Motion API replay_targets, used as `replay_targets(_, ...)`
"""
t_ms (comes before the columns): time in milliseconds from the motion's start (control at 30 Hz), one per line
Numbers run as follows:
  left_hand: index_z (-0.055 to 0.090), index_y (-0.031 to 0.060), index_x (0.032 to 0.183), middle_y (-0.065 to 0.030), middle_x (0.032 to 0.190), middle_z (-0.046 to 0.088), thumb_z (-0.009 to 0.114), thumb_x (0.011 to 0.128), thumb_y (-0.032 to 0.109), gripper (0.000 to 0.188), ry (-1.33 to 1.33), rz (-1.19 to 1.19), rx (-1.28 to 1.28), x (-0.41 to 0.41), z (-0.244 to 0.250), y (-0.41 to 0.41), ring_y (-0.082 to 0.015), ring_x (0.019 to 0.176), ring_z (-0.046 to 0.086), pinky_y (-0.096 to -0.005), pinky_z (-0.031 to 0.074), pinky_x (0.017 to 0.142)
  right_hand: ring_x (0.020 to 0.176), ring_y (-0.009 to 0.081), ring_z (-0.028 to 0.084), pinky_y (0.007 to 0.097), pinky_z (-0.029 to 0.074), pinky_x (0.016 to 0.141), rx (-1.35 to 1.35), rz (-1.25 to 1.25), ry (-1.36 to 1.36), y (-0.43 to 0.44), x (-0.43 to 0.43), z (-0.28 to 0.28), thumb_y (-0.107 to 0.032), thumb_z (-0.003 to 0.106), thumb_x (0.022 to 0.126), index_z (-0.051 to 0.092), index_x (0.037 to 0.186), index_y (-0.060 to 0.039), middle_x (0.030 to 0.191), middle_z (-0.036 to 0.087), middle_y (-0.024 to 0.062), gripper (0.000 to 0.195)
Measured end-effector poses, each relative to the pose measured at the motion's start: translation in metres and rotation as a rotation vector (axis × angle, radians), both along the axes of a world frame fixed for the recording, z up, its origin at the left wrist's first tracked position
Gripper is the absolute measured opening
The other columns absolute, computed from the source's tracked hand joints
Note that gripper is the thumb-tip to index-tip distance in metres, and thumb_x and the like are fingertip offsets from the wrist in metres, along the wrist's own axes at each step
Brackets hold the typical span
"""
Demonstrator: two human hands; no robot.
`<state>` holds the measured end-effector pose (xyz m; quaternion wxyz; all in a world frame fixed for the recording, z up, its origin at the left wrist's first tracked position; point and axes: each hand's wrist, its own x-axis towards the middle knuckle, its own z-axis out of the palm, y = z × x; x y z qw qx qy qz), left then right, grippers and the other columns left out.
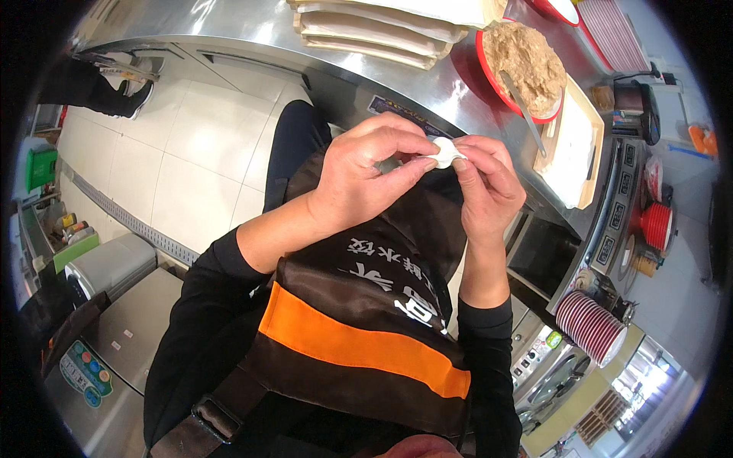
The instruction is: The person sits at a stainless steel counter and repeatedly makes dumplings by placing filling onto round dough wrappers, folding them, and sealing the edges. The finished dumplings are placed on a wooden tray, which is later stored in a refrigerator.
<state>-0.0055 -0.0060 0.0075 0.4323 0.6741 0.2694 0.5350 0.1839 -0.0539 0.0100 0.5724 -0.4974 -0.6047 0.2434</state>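
A small white dumpling (444,152) is pinched between my two hands, above my lap and just off the counter's front edge. My left hand (372,166) grips its left side with thumb and forefinger. On the other side, my right hand (489,180) has thumb and fingertips on the dough's edge. Fingers cover part of the dumpling, and its inside is hidden. Beyond my right hand stands a red-rimmed bowl (524,66) heaped with brown minced filling (529,57). A flat metal spatula (524,111) leans in it, its handle end over a wooden tray (595,143) with a white lining.
Stacked cloth-lined wooden trays (372,34) sit on the steel counter (229,23). Stacked plates (590,329) and red bowls (657,226) stand to the right, near a control panel (615,214). Another person's leg and shoe (140,100) show at far left. A grey bin (114,266) stands behind left.
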Motion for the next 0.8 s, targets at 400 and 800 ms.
replay_targets(400, 0.076, 0.0039, 0.096, -0.0094, 0.09, 0.07, 0.076, 0.081, -0.001, 0.015, 0.108, 0.133, 0.12, -0.007, -0.007, 0.012, -0.0222, 0.076, 0.069, -0.0291, 0.055, 0.067, 0.088, 0.0185, 0.066, 0.0285, 0.053, 0.078, -0.055, 0.013, -0.11, 0.011, -0.006, 0.012, 0.005, 0.076, 0.082, 0.074, 0.097, 0.0022, 0.098, 0.07, 0.0113, 0.015)
replay_targets(800, 0.052, 0.0014, 0.139, -0.0108, 0.127, 0.057, 0.055, 0.1, 0.001, 0.039, -0.23, -0.013, -0.276, -0.015, -0.009, 0.034, -0.0163, 0.101, 0.065, -0.0284, 0.057, 0.085, 0.073, 0.029, 0.066, 0.036, 0.051, 0.065, 0.071, 0.007, -0.692, 0.104, -0.006, 0.13, -0.011, 0.074, 0.086, 0.073, 0.088, -0.0018, 0.082, 0.068, 0.0115, 0.01)
